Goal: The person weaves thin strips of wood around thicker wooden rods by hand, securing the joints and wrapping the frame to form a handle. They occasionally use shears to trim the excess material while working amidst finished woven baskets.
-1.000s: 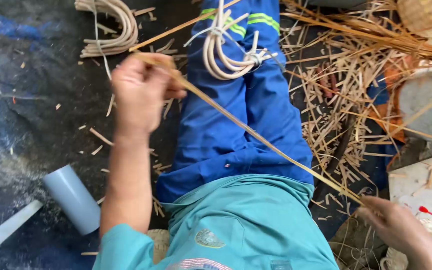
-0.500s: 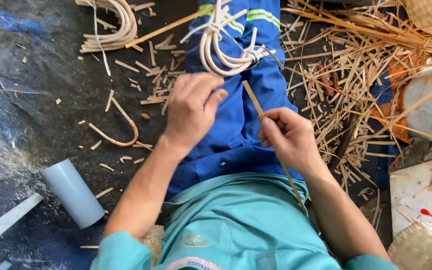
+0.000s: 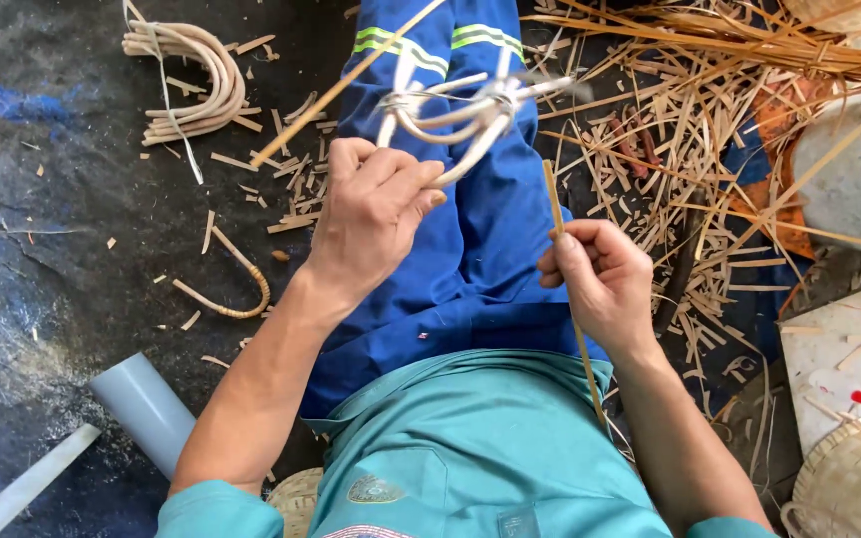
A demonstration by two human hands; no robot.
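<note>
Dark tarp floor [image 3: 42,259] strewn with bamboo offcuts [image 3: 670,189]; grey pipe [image 3: 146,408] lower left; daylight.

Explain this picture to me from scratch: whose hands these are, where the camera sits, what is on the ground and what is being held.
There is no machine here. The picture comes from a camera worn on a person's head, looking down over a teal shirt and blue trousers at that person's own two bare hands.

The left hand has a bundle of bent cane loops in its grip, above the lap. The right hand pinches a thin bamboo strip, which runs through the fist and out below.

On the dark ground sheet lie another bundle of cane loops, one curved cane piece, a grey pipe, and heaped bamboo offcuts. A woven basket sits at the lower right.
</note>
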